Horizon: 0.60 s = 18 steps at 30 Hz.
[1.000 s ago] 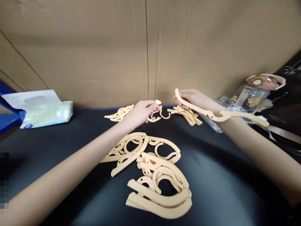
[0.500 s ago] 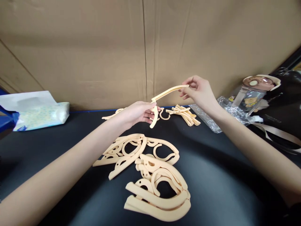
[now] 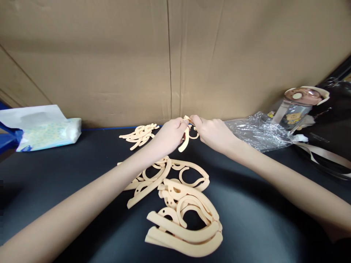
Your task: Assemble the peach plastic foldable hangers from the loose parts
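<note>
The piece (image 3: 184, 143) I grip is plain pale cream, and the hangers (image 3: 189, 235) nearer me are a slightly peachier cream, also unpatterned. The parts (image 3: 140, 137) beyond match them. My table (image 3: 255, 212) is black, greyer where light catches it, with a blue edge (image 3: 105, 128). The cardboard (image 3: 109, 65) is tan, crossed by darker lines. On my left, the packet (image 3: 49, 135) is white, mottled pale green and yellow, with a blue corner; its sheet (image 3: 34, 114) is white. On my right, the bottle (image 3: 301, 106) shows a rosy-brown lid and yellow-orange stickers; the strap (image 3: 327, 154) is beige, the bag (image 3: 336, 120) black, the wrap (image 3: 249, 129) clear with silvery glints.
</note>
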Each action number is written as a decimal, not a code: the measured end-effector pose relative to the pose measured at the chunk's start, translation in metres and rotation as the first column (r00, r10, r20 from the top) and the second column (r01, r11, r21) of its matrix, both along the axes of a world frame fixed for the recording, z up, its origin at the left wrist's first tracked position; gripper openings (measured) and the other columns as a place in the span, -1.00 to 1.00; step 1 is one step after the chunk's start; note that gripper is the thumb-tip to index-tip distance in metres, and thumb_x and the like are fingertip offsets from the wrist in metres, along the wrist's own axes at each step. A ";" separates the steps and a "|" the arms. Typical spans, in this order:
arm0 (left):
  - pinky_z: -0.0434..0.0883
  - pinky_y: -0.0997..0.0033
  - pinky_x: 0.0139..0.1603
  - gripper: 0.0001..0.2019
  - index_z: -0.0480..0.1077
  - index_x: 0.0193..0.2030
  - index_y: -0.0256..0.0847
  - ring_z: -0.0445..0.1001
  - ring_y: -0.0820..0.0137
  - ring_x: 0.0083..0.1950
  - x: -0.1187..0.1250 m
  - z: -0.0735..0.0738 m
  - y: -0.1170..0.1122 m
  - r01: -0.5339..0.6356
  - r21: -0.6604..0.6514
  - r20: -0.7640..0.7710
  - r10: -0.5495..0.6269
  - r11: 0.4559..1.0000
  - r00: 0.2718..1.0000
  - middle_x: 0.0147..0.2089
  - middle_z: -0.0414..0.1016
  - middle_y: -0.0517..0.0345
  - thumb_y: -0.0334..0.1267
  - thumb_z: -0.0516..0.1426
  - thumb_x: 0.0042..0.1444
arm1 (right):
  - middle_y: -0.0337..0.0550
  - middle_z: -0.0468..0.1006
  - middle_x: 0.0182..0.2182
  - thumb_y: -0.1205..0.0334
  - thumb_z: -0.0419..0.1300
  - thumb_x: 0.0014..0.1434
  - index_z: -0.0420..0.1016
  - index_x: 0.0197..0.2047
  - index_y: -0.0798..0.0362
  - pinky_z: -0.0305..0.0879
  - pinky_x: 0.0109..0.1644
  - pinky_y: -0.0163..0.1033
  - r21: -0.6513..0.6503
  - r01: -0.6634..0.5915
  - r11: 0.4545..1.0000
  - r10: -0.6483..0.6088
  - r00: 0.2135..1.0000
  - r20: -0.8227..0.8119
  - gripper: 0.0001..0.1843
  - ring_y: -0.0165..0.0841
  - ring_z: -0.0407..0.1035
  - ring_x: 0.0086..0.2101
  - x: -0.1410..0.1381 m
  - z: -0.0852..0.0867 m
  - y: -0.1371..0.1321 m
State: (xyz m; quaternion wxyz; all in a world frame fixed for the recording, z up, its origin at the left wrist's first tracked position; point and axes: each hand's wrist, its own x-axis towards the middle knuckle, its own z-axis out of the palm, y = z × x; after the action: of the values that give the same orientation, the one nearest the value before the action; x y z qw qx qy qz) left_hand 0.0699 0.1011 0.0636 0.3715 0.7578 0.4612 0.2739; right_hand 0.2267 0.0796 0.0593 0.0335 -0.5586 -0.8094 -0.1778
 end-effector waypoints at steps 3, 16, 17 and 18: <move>0.09 0.39 -0.43 -0.65 0.08 -0.48 -0.16 0.17 0.47 -0.52 0.002 -0.004 -0.004 -0.044 0.188 -0.067 0.058 0.981 0.996 -0.53 0.17 0.27 -0.16 -0.16 0.36 | 0.00 0.56 -0.42 0.46 -0.09 0.28 0.31 -0.09 0.19 -0.07 -0.50 -0.26 -0.010 0.014 1.000 -0.015 0.998 -0.068 -0.79 -0.25 0.45 -0.47 0.000 0.000 0.000; 0.26 0.41 -0.42 -0.62 0.36 -0.40 -0.22 0.29 0.45 -0.48 -0.052 0.039 0.026 0.046 0.180 -0.453 0.042 0.983 0.891 -0.50 0.33 0.19 -0.02 -0.06 0.28 | -0.22 0.44 -0.60 0.35 -0.09 0.30 0.40 -0.26 0.13 0.18 -0.45 -0.30 -0.180 0.237 0.955 -0.297 0.770 -0.565 -0.75 -0.46 0.28 -0.66 0.071 0.012 0.043; 0.28 0.42 -0.44 -0.63 0.40 -0.40 -0.23 0.29 0.45 -0.49 -0.066 0.040 0.037 0.017 0.162 -0.465 0.062 0.987 0.883 -0.52 0.35 0.18 -0.01 -0.02 0.25 | -0.21 0.42 -0.61 0.32 -0.07 0.30 0.40 -0.29 0.13 0.16 -0.47 -0.28 -0.177 0.282 0.943 -0.332 0.763 -0.555 -0.75 -0.45 0.25 -0.68 0.082 0.011 0.047; 0.31 0.41 -0.42 -0.68 0.43 -0.38 -0.23 0.32 0.44 -0.46 -0.078 0.040 0.048 -0.008 0.174 -0.472 0.091 0.985 0.877 -0.49 0.40 0.15 -0.05 0.02 0.21 | -0.21 0.41 -0.62 0.30 -0.05 0.29 0.40 -0.32 0.13 0.15 -0.48 -0.27 -0.182 0.318 0.931 -0.364 0.756 -0.544 -0.76 -0.45 0.22 -0.70 0.091 0.009 0.051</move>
State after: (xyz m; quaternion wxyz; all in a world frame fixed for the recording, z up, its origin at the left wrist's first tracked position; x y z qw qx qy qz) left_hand -0.0085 0.1487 0.1036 0.1742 0.8181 0.5335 0.1255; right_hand 0.3180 0.1307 0.0685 0.2183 -0.7247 -0.6531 0.0255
